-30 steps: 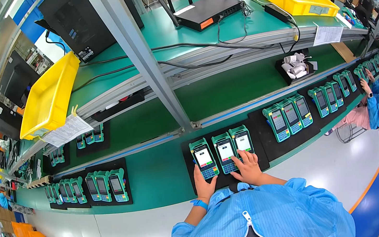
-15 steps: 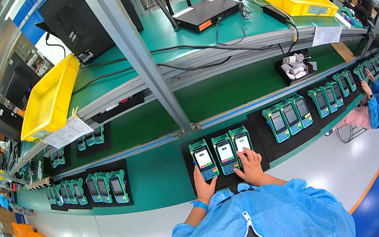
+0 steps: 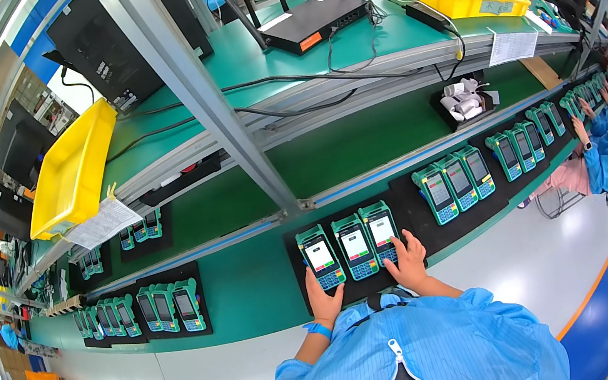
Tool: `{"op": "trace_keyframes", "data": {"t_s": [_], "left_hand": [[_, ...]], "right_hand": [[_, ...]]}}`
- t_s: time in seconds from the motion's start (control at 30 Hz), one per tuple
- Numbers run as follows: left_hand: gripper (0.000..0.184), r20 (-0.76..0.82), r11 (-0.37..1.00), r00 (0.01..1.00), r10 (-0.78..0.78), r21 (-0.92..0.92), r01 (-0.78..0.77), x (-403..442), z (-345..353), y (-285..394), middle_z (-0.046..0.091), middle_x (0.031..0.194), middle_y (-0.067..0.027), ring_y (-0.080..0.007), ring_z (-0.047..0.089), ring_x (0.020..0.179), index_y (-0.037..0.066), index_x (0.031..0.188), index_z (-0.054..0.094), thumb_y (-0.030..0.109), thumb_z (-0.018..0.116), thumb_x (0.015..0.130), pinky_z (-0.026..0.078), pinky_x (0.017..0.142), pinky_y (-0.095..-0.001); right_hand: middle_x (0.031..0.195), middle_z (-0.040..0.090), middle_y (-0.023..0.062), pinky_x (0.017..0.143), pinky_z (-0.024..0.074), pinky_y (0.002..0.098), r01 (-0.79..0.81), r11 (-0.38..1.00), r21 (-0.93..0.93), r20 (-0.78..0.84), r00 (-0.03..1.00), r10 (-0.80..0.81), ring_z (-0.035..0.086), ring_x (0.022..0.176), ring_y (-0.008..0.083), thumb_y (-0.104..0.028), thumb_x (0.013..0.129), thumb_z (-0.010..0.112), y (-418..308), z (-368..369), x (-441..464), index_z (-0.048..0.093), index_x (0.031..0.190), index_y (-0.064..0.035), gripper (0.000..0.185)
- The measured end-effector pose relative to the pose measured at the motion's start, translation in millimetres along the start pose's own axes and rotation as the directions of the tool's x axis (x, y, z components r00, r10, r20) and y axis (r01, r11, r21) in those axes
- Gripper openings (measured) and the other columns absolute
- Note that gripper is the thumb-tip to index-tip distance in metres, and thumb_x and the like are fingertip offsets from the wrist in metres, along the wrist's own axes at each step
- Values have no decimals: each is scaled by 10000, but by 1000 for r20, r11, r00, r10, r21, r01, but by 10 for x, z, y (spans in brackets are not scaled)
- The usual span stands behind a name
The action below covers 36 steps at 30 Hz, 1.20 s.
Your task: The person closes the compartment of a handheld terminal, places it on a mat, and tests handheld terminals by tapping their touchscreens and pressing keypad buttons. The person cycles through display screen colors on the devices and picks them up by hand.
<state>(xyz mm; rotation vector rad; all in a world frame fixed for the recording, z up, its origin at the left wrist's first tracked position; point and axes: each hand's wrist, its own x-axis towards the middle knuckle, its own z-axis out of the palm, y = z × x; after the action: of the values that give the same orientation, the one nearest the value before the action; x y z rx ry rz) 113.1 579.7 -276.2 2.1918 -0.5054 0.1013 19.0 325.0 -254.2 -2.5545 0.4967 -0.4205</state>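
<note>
So there's a blue jacket (image 3: 404, 347) right up close, then the left hand (image 3: 325, 301) with its thumb and fingers around the lower end of the left payment terminal (image 3: 320, 257), while the right hand (image 3: 409, 261) has fingers spread loosely over the lower edge of the right payment terminal (image 3: 381, 230). The middle payment terminal (image 3: 356, 247) sits between them, all three screen-up on a black mat (image 3: 294, 257). Further back there's a black bin of white rolls (image 3: 465, 105), then a router (image 3: 315, 22) up on the shelf.
</note>
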Motion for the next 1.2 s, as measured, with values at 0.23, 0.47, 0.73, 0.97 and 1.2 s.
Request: {"op": "trace_keyframes", "data": {"t_s": [0.23,0.47,0.73,0.97,1.2], "left_hand": [[1150,16,998,999,33,45,-34,8,20,89,226,1591,-329,-492,274,1458,-27,1593,122,221,846,735,266,1195,-522],[1171,15,992,997,72,107,-73,75,82,209,78,1632,-344,-528,162,1490,5,1590,92,248,850,731,210,1202,-575],[1141,-42,989,988,147,25,-146,36,113,121,106,1621,-351,-522,183,1495,33,1571,128,164,870,714,236,1205,-554],[1089,-61,992,991,118,45,-115,31,138,146,154,1608,-343,-506,220,1484,12,1554,157,176,866,744,245,1198,-544],[1024,-99,991,990,101,95,-92,41,182,205,190,1593,-347,-505,273,1458,6,1525,202,194,857,761,276,1189,-531]], "right_hand": [[1565,305,256,1136,221,566,-91,990,104,-10,996,93,304,1419,430,-396,867,733,123,26,-28,321,1539,-10,877],[1607,257,287,1160,204,572,-21,1000,2,89,996,21,258,1471,446,-523,799,785,291,34,-150,257,1537,87,1094],[1585,300,292,1162,215,572,42,996,-75,118,992,-33,257,1477,453,-518,782,804,271,-19,-134,304,1525,67,1070],[1558,345,289,1174,259,555,110,992,-54,144,984,-101,304,1459,455,-479,799,803,336,-130,-3,387,1479,66,966],[1587,334,261,1219,243,491,192,980,-44,245,953,-176,277,1505,400,-521,824,771,476,-157,191,367,1492,84,987]]}}
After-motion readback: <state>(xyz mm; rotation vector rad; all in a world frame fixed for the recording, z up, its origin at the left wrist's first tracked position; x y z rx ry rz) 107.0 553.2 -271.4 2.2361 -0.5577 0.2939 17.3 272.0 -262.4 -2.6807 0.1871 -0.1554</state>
